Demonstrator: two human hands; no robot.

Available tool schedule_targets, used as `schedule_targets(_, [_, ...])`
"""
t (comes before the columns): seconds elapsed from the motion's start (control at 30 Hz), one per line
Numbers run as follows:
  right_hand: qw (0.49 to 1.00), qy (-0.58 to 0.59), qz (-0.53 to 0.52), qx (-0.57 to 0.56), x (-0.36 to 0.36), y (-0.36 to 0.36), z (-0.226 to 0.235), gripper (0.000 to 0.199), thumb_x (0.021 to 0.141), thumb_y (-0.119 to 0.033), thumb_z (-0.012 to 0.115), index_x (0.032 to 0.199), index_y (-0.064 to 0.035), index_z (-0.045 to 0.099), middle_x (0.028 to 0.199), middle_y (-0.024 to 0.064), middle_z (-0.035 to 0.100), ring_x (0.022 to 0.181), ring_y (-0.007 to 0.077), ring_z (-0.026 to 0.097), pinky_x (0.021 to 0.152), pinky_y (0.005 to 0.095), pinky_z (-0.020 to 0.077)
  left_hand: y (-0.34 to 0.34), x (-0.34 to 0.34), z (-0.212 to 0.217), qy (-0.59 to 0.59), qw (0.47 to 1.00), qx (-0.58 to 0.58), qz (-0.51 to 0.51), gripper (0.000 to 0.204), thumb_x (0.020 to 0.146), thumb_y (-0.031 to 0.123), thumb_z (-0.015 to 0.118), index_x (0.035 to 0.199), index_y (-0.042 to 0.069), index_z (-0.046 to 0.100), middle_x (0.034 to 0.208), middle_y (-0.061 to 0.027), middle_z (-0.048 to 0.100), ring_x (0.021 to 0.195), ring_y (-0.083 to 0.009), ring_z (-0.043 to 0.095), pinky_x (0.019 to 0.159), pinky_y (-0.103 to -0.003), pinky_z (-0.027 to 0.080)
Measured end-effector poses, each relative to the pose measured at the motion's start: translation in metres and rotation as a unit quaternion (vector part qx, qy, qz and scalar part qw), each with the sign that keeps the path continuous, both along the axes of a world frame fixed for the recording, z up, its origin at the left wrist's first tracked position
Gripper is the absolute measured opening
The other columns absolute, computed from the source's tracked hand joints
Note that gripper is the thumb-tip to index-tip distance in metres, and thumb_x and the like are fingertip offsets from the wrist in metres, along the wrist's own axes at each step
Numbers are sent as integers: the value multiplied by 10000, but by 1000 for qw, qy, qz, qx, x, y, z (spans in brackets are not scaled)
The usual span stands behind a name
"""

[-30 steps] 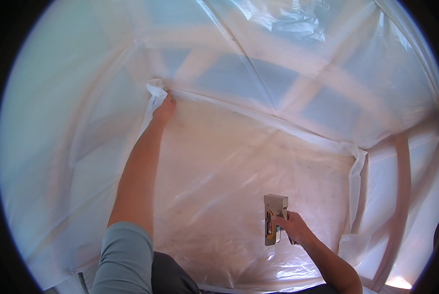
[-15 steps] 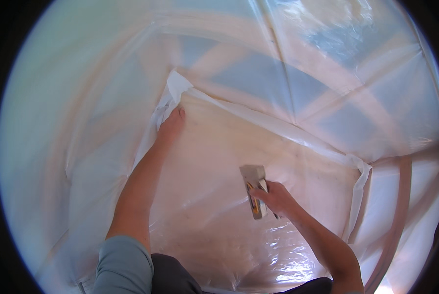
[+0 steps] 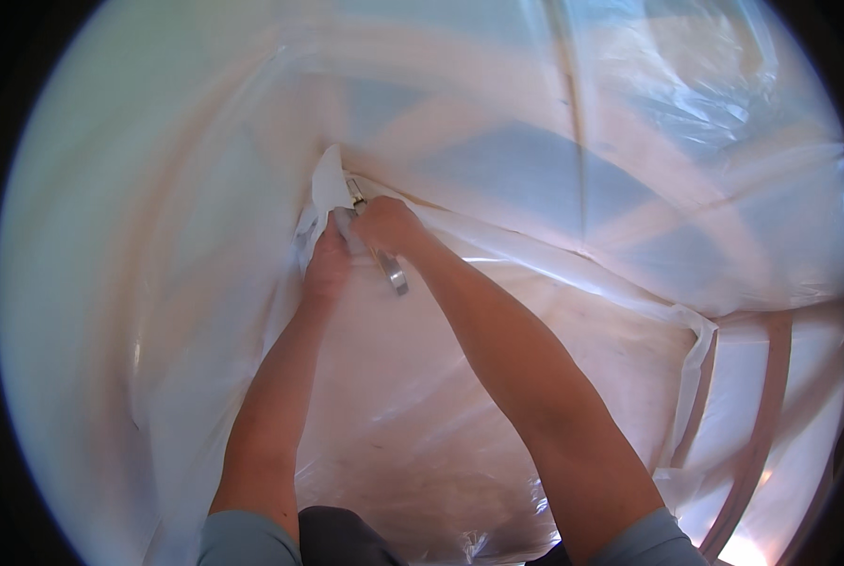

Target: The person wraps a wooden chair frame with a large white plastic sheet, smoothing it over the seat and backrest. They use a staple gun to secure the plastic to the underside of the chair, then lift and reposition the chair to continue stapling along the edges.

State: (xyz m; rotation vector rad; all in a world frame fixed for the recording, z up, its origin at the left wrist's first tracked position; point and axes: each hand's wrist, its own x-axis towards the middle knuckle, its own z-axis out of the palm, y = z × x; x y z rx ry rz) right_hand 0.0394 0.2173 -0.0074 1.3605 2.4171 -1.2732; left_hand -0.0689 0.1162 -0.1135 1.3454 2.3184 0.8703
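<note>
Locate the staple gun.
In the head view, upper left of centre, the staple gun is in the right hand, beside the left hand.

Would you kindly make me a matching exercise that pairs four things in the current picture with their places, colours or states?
Things:
1. right hand
2. left hand
3. left sleeve
4. plastic sheeting

Descriptions:
A. blue-grey, at the lower edge of the picture
B. translucent and shiny in places
C. closed around the staple gun
D. just below the upright white flap

Pairs: 1-C, 2-D, 3-A, 4-B.
</note>
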Motion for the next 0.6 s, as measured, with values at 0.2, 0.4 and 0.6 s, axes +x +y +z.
schedule_targets(0.2, [998,-2,-18,58,-36,8,-19,382,879,-309,519,1000,1,704,1016,213,703,991,367,673,843,433,533,7,-4,-19,28,988,153,-12,525,919,2,421,1435,-39,331,1032,-312,619,948,-471,611,812,-511,505])
schedule_targets(0.4, [989,26,-58,132,-45,-13,-37,484,895,-439,528,996,0,706,982,212,714,959,371,688,826,471,536,9,-8,-32,78,989,122,16,536,910,7,470,1431,-26,349,1079,-297,623,967,-445,622,826,-492,521])
schedule_targets(0.6, [988,62,-121,71,7,-25,-15,513,881,-470,557,951,20,693,908,206,709,870,345,699,776,448,537,9,-9,-38,60,980,191,3,556,941,19,442,1482,46,315,1012,-282,644,944,-444,626,804,-503,514])
